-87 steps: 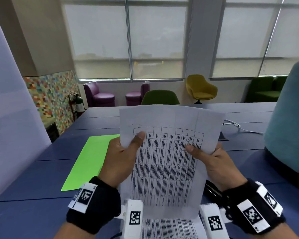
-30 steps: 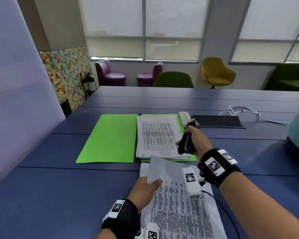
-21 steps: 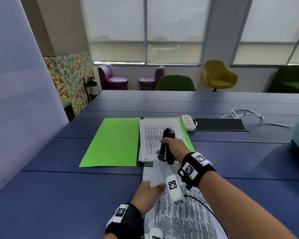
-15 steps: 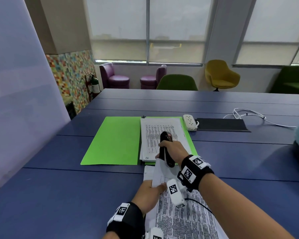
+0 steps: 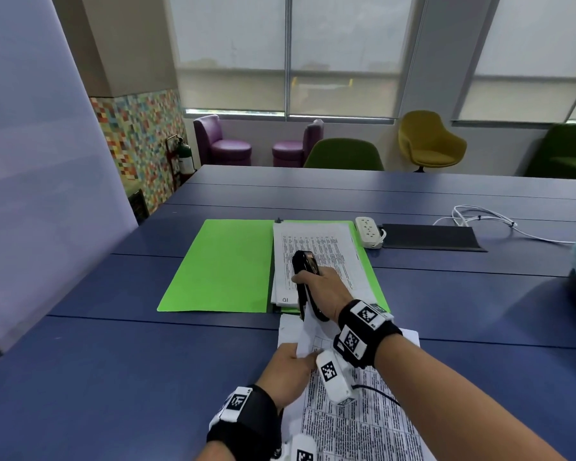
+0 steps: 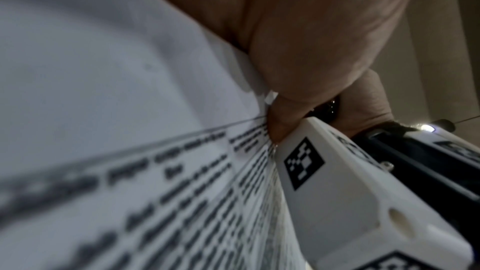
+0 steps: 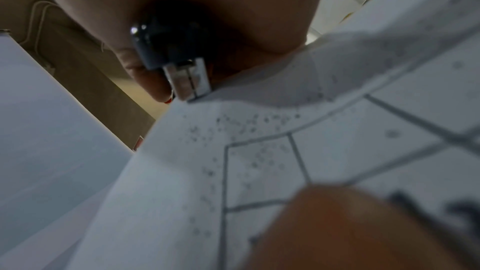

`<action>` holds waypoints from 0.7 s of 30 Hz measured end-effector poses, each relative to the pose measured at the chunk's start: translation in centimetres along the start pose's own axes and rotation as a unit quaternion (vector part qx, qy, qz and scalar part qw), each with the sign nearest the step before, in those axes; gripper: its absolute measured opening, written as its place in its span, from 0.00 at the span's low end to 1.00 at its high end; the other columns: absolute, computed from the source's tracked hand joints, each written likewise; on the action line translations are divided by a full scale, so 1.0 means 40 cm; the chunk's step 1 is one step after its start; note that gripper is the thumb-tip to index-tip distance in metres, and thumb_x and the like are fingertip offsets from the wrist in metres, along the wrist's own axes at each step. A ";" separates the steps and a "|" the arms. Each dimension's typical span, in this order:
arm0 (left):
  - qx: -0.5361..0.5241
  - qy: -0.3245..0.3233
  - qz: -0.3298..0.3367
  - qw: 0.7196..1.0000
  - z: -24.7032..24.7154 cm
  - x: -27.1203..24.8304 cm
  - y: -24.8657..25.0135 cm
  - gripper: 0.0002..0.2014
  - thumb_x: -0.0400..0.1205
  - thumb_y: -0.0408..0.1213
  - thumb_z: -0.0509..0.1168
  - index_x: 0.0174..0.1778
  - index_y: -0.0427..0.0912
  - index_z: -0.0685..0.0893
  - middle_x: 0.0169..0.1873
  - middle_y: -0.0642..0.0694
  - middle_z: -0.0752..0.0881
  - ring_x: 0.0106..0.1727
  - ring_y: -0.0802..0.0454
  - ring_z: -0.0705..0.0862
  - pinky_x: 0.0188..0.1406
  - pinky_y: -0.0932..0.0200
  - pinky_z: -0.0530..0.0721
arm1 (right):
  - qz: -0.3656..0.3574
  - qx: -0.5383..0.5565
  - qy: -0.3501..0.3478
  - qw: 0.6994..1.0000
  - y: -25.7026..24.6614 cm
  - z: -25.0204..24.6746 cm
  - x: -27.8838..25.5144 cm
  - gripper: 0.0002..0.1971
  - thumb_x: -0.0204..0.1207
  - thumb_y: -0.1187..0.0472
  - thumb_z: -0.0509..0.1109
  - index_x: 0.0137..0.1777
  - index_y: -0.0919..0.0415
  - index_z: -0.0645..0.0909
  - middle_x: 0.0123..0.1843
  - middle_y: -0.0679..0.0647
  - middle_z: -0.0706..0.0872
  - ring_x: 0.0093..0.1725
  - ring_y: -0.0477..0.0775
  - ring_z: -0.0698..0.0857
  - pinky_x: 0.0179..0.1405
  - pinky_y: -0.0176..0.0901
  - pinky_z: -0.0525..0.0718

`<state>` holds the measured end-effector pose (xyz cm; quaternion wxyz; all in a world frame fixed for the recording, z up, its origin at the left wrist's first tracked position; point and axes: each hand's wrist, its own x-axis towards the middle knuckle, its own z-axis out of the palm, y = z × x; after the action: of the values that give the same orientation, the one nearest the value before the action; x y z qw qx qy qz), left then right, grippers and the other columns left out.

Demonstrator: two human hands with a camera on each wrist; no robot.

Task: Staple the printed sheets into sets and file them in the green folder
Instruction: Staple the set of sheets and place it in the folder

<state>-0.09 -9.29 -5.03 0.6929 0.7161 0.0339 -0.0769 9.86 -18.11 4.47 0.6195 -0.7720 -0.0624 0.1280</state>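
Stapler point(image 5: 305, 281), black, one, gripped in right hand point(image 5: 326, 289) with fingers curled round it, its near end closed over the lifted top corner of the printed sheets point(image 5: 356, 424); right wrist view shows the metal mouth point(image 7: 191, 81) meeting the paper edge. Sheets lie on the near part of the blue table point(image 5: 113, 377), covered in table-style print, sheet count cannot be told. Left hand point(image 5: 288, 371) pinches the raised corner of the sheets, thumb on top, just below the stapler. One green folder point(image 5: 220, 264) lies open and flat farther out on the table, touching nothing held. One stack of printed paper point(image 5: 316, 257) sits on the folder's right half. Beyond the folder: one white power strip point(image 5: 368, 231), one dark mat point(image 5: 429, 237) beside it, one white cable point(image 5: 486, 221) trailing right. Both wrists wear black bands with white marker tags. Chairs behind the table: two purple, one green, one yellow.
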 end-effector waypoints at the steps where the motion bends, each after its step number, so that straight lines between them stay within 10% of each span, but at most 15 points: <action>1: 0.001 -0.001 0.001 1.000 0.000 -0.002 0.004 0.15 0.85 0.40 0.65 0.49 0.29 0.88 0.42 0.39 0.90 0.39 0.52 0.80 0.40 0.60 0.73 | -0.003 0.001 -0.002 1.000 -0.001 0.002 -0.001 0.13 0.76 0.61 0.72 0.31 0.60 0.75 0.27 0.57 0.76 0.27 0.56 0.77 0.32 0.46 0.73; 21: 0.012 -0.022 -0.026 0.999 0.006 -0.015 0.017 0.16 0.85 0.43 0.64 0.42 0.33 0.88 0.37 0.44 0.84 0.39 0.49 0.76 0.42 0.60 0.70 | -0.045 -0.047 0.002 0.998 0.020 0.004 -0.012 0.20 0.75 0.63 0.72 0.26 0.56 0.66 0.21 0.48 0.68 0.24 0.52 0.67 0.30 0.44 0.66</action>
<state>-0.61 -9.51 -4.27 0.6827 0.7213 0.0367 -0.1111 9.29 -18.28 3.71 0.5880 -0.7967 -0.1018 0.0959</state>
